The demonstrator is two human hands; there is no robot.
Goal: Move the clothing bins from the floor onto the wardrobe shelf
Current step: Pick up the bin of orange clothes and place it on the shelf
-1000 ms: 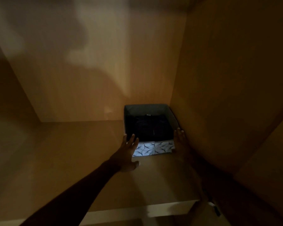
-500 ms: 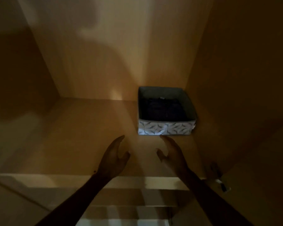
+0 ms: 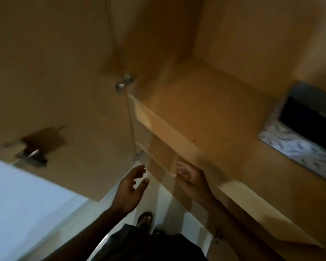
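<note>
A: Item, clothing bin (image 3: 297,136): location?

B: On the wardrobe shelf (image 3: 205,110), far right, well apart from both hands; long axis runs into the shelf. Nearer hand: the right.

A: Hands?

B: Left hand (image 3: 130,187): fingers spread, empty, touching nothing. Right hand (image 3: 192,178): loosely curled, empty, below the shelf's front edge. No floor bin in view; judged the next one lies elsewhere.

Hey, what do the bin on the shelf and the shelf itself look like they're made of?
The bin looks like soft fabric: pale patterned front, dark lining, slightly slumped walls. The shelf looks like wood-look laminate board: smooth matte tan top, paler flat front edge. The blur leaves both uncertain.
</note>
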